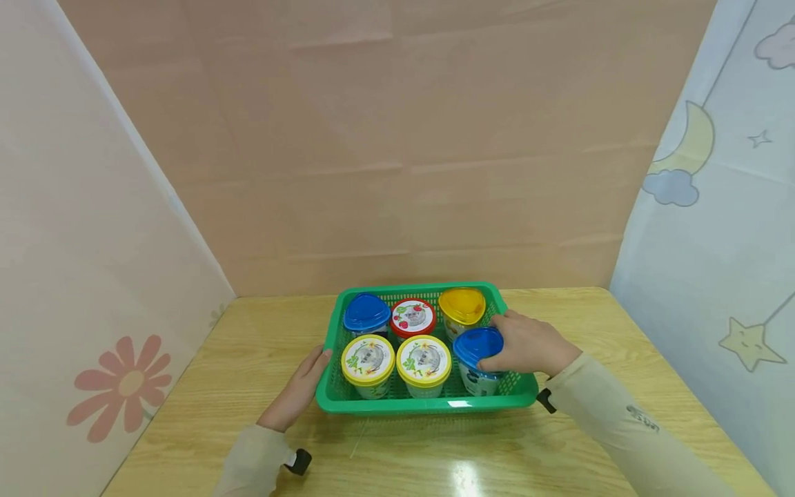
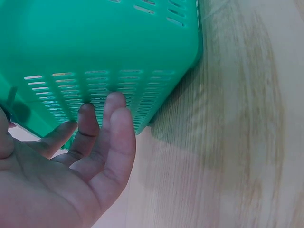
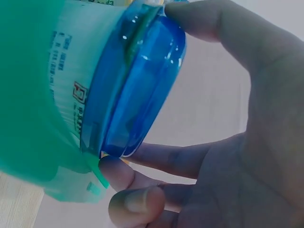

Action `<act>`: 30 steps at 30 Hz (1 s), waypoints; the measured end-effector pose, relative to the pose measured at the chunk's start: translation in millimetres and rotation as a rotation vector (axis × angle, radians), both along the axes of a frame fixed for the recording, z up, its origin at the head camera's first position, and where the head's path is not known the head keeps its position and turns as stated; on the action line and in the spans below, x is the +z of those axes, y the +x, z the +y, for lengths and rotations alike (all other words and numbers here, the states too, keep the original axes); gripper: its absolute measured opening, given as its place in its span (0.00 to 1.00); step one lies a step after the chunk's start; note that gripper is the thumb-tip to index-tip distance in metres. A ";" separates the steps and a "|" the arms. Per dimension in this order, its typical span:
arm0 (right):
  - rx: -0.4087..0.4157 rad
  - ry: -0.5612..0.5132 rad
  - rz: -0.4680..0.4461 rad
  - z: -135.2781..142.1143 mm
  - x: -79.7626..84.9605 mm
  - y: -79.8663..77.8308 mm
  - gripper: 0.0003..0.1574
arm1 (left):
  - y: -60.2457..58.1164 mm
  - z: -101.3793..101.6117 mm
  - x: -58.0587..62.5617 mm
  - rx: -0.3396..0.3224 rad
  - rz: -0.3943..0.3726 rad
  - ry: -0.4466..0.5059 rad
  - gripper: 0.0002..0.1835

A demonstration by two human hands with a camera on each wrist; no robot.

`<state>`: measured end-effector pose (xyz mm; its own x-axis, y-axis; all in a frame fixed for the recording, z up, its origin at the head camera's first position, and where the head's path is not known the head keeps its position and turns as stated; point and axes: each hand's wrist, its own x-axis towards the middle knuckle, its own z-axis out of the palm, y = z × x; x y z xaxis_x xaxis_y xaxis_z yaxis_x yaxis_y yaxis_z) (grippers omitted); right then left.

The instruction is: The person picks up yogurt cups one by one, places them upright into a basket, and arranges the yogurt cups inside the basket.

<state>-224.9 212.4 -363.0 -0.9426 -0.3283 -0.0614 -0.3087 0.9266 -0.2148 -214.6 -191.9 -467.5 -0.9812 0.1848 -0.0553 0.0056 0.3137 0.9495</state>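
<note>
In the head view, a green plastic basket [image 1: 428,406] holds several lidded cups. My right hand [image 1: 528,343] grips a blue-lidded cup [image 1: 478,343] at the basket's front right corner. In the right wrist view, the thumb lies at one edge of the translucent blue lid [image 3: 147,80] and the fingers at the opposite edge, close to the basket rim. My left hand [image 1: 299,391] is at the basket's left side, its thumb by the rim. Its loosely bent fingers [image 2: 121,137] lie along the slotted outer wall in the left wrist view.
Inside the basket are two yellow-lidded round cups [image 1: 368,360] in front, and a blue-lidded cup [image 1: 367,313], a red-lidded cup [image 1: 413,317] and an orange-lidded cup [image 1: 462,305] behind. The basket stands on a wood-grain table [image 1: 248,359] with fabric walls [image 1: 404,138] around it.
</note>
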 end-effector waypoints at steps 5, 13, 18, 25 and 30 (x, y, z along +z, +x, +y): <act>-0.002 0.002 -0.002 -1.4 1.4 1.4 0.54 | -0.7 -0.8 -1.1 0.001 0.003 0.000 0.34; -0.002 -0.028 0.026 -3.5 1.5 4.7 0.53 | -1.0 -0.2 -0.4 -0.004 0.013 0.023 0.33; -0.014 -0.039 0.029 -3.3 -1.0 6.5 0.55 | 1.5 0.1 0.6 -0.008 0.009 0.018 0.33; -0.043 -0.060 0.043 -2.1 -8.0 6.8 0.54 | 1.6 0.1 -0.1 0.000 0.000 0.005 0.33; -0.061 -0.071 0.035 -2.6 -7.9 7.6 0.54 | 0.9 -0.4 -0.7 0.001 0.010 0.011 0.35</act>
<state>-217.3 209.8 -370.8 -0.9620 -0.2729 -0.0066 -0.2609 0.9265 -0.2711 -213.7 -192.3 -468.2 -0.9820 0.1839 -0.0431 0.0150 0.3037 0.9526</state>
